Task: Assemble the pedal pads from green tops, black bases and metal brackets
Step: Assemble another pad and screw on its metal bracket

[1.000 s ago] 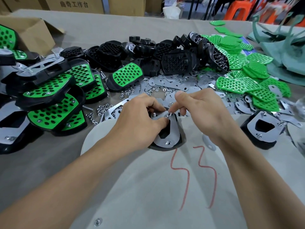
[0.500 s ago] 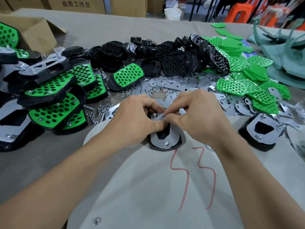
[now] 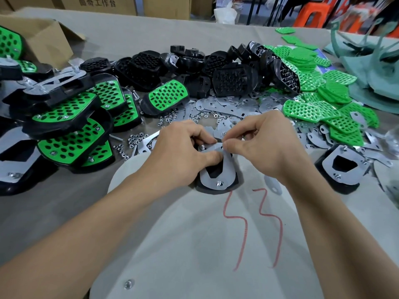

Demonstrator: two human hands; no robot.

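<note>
Your left hand [image 3: 183, 156] grips the flat silver metal bracket [image 3: 219, 176] against its black plastic base [image 3: 212, 190] on the surface [image 3: 54, 201], while your right hand [image 3: 266, 147] pinches the bracket's far corner.

Light: bright and even, falling from overhead, no harsh contrast.
Shadows: soft and short on the table [image 3: 151, 33].
Glare: I note a pale sheen on the metal brackets [image 3: 224, 107].
Focus: the centre is sharp. The orange stool [image 3: 313, 14] and cardboard boxes [image 3: 97, 3] at the far edge smear.
Edges: I see wide-angle bending, and the forearms [image 3: 86, 244] stretch toward the lower corners.
</note>
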